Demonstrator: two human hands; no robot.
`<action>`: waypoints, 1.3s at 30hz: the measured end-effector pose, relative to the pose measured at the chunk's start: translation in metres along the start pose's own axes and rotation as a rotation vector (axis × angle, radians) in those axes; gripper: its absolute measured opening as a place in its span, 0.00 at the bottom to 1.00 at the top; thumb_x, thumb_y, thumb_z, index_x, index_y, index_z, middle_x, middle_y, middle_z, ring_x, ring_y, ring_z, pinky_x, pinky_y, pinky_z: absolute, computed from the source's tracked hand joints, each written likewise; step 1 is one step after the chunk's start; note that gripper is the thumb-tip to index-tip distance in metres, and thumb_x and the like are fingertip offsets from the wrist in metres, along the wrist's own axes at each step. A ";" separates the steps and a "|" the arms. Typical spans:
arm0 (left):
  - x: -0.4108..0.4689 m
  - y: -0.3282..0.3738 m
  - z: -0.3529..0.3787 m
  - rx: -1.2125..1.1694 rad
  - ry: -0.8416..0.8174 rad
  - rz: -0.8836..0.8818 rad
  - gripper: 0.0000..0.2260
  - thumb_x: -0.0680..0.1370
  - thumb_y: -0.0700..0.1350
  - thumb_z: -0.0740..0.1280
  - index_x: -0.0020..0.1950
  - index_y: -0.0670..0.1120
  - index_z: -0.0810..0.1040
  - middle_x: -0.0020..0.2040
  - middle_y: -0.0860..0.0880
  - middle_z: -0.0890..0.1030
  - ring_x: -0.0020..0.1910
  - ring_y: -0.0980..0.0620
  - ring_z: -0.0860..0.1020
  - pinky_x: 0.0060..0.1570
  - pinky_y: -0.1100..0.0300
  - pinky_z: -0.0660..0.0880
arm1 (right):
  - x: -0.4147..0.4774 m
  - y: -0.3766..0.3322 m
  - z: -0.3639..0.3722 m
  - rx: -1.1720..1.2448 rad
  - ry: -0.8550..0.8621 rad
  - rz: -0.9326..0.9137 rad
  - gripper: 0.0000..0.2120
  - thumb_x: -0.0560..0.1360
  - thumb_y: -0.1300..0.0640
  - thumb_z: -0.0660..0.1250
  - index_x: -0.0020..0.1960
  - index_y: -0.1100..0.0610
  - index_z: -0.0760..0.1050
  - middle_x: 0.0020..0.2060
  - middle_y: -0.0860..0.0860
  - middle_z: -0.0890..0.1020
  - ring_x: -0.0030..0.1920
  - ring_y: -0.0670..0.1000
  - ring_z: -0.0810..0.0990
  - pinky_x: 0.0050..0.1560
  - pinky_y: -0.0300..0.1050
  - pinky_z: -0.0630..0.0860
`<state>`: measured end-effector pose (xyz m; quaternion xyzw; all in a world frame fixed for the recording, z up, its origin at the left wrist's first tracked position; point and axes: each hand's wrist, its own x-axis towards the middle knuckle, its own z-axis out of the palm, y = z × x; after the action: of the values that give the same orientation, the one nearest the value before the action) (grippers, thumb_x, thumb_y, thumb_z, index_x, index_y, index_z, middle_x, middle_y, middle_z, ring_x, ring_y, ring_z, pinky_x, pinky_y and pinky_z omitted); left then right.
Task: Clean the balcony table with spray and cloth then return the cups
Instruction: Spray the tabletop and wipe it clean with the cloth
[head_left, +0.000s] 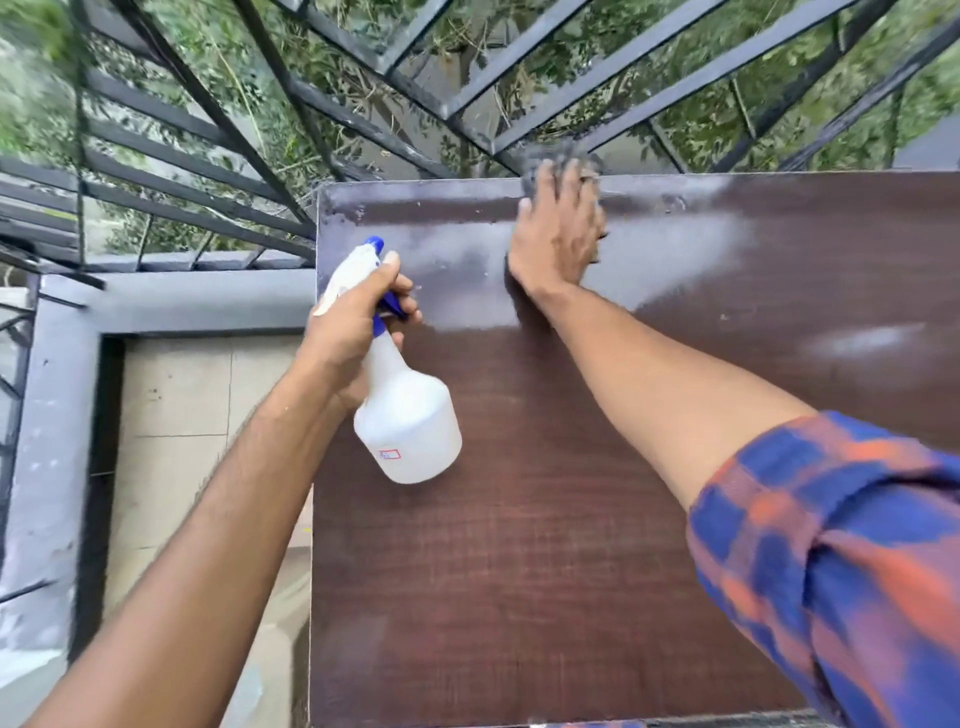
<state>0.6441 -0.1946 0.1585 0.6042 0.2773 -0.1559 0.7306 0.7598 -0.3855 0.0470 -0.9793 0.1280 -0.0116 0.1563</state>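
A dark brown wooden table (545, 545) fills the middle and right of the view, with pale wet or dusty streaks across its far half. My left hand (353, 322) holds a white spray bottle (408, 421) with a blue nozzle above the table's left side, fingers around the trigger. My right hand (558, 228) lies flat at the table's far edge, pressing a grey cloth (558, 158) that shows blurred beyond the fingertips. No cups are in view.
Black metal railing bars (291, 104) run close behind and to the left of the table, with green foliage beyond. A grey ledge (182, 301) and beige floor tiles (176, 415) lie left of the table.
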 end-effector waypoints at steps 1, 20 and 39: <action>0.001 0.001 -0.009 -0.025 0.010 0.018 0.15 0.83 0.50 0.65 0.37 0.50 0.78 0.31 0.53 0.78 0.32 0.53 0.78 0.37 0.58 0.64 | -0.003 -0.024 0.006 -0.017 -0.023 -0.092 0.28 0.82 0.48 0.55 0.81 0.51 0.59 0.81 0.56 0.57 0.80 0.60 0.56 0.78 0.59 0.52; -0.054 -0.015 -0.110 -0.153 0.142 -0.007 0.13 0.83 0.48 0.64 0.40 0.45 0.75 0.34 0.47 0.75 0.36 0.49 0.75 0.27 0.66 0.70 | -0.109 -0.040 0.019 0.047 -0.142 -0.548 0.26 0.80 0.48 0.61 0.77 0.49 0.68 0.77 0.54 0.68 0.76 0.58 0.66 0.75 0.56 0.61; -0.087 -0.032 -0.144 -0.102 0.152 -0.066 0.11 0.82 0.49 0.66 0.42 0.47 0.75 0.35 0.49 0.76 0.40 0.47 0.77 0.28 0.64 0.68 | -0.209 -0.077 0.023 0.032 -0.283 -0.951 0.24 0.81 0.51 0.62 0.76 0.51 0.70 0.77 0.53 0.68 0.76 0.58 0.66 0.75 0.59 0.62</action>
<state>0.5254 -0.0718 0.1680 0.5668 0.3593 -0.1189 0.7318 0.5782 -0.2549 0.0524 -0.9188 -0.3555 0.0495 0.1645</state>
